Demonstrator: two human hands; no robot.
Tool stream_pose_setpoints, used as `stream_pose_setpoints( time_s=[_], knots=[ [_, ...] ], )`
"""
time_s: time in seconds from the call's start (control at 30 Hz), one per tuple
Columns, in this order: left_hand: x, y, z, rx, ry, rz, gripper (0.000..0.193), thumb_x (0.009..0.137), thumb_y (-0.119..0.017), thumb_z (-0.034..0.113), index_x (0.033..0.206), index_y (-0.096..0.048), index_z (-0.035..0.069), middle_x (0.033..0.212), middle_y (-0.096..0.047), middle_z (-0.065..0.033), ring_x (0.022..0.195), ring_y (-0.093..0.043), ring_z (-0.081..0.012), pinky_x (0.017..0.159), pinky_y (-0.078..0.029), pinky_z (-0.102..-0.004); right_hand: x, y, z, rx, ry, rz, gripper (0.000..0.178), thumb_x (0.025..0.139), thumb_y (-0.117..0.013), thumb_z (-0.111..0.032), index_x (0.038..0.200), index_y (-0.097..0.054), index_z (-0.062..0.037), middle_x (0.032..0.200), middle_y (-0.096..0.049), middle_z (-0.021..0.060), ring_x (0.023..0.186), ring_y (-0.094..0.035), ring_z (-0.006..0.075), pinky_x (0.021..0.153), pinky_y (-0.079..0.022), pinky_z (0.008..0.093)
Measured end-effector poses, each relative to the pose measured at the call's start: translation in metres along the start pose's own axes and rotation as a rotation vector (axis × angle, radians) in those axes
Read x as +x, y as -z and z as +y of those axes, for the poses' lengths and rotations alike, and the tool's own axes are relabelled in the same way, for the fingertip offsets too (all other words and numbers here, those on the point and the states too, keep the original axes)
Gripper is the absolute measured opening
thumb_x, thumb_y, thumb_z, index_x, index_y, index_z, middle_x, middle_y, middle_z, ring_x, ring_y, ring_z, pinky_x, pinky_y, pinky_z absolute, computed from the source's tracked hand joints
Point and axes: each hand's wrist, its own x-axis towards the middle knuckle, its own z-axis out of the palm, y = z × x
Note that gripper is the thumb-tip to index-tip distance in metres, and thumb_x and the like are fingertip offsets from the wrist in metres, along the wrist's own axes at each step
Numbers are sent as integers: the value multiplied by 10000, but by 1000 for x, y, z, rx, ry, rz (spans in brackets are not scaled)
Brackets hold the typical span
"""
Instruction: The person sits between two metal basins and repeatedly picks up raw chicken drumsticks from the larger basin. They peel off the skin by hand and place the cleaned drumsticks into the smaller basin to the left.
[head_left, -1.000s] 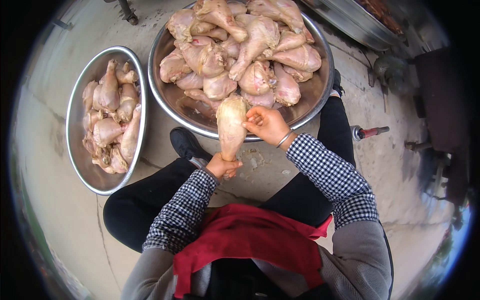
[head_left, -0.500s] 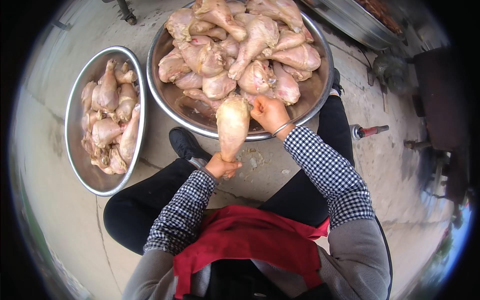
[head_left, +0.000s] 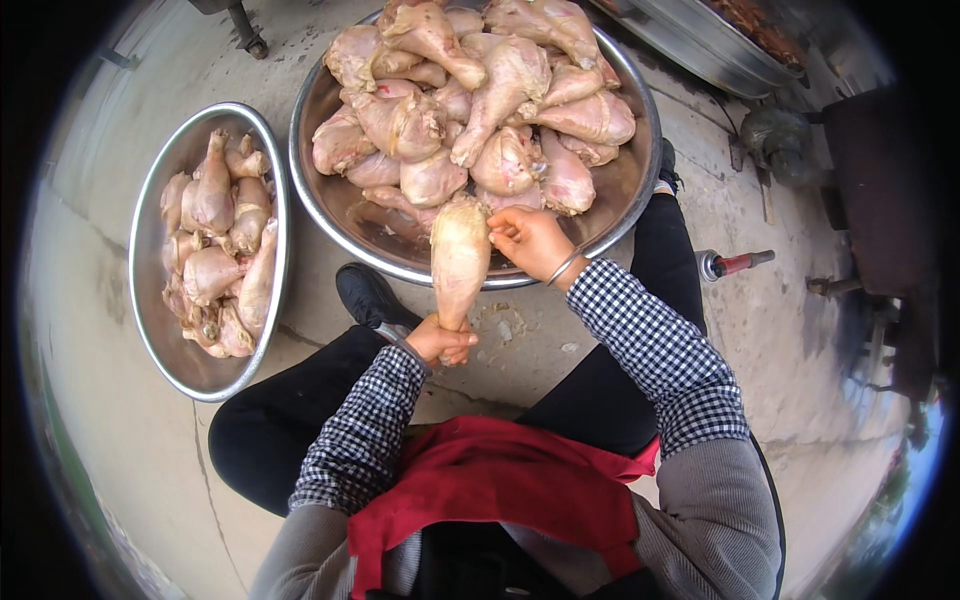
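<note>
My left hand (head_left: 442, 341) is closed around the thin end of a large raw drumstick (head_left: 460, 255), its thick end pointing away from me. Against the right side of that thick end, the thumb and fingers of my right hand (head_left: 532, 243) are pinched together. Whatever lies between those fingertips is too small to make out. The drumstick is held over the near rim of a big round metal basin (head_left: 622, 205), which holds a heap of raw drumsticks (head_left: 505, 95). To the left, a smaller metal bowl (head_left: 150, 270) contains more raw drumsticks (head_left: 212, 275).
Both vessels rest on a concrete floor (head_left: 150, 440) around my bent legs and black shoe (head_left: 368, 295). A red-handled tool (head_left: 738, 263) lies at the right. Beyond it are dark metal equipment (head_left: 875, 190) and, at the far right, a large metal tray (head_left: 715, 45).
My right hand has loosened from a tight fist into a looser pinch at the drumstick's side. The left hand keeps its hold. The whole view has shifted slightly.
</note>
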Motion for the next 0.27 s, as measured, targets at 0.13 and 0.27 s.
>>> stream_pose_setpoints(
  time_s=[0.13, 0.27],
  knots=[
    [0, -1, 2, -11, -8, -13, 272, 849, -662, 64, 652, -475, 76, 488, -411, -10, 436, -453, -158, 490, -404, -313, -1, -3, 2, -148, 62, 37, 105, 800, -674, -74, 869, -627, -10, 772, -621, 159, 673, -622, 299, 609, -503, 350],
    [0, 0, 3, 11, 15, 6, 270, 851, -664, 68, 654, -480, 77, 489, -415, -15, 435, -457, -165, 491, -407, -316, 3, 4, -8, -246, 55, -8, 87, 819, -657, -102, 843, -625, -24, 772, -620, 167, 688, -627, 301, 619, -500, 353]
  ],
)
